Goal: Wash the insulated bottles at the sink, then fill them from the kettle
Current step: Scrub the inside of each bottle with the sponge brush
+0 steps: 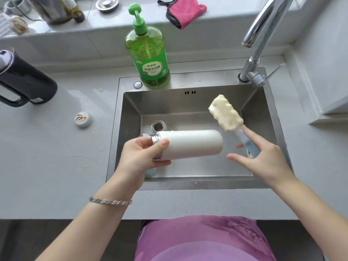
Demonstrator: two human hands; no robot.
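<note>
White insulated bottle [190, 144] lies horizontal above sink [131, 110] basin, mouth leftward; left hand [143, 157] grips its neck end. Right hand [263, 157] pinches sponge bottle brush [225, 113] handle between fingers, sponge head raised, near bottle base.

A tall green plastic pump bottle of dish soap [148, 53] stands upright at twelve o'clock in the view. On the grey ledge [116, 21] behind it, a crumpled pink cloth with black trim [185, 11] lies at one o'clock. A round metal strainer lid [107, 3] sits at eleven.
</note>
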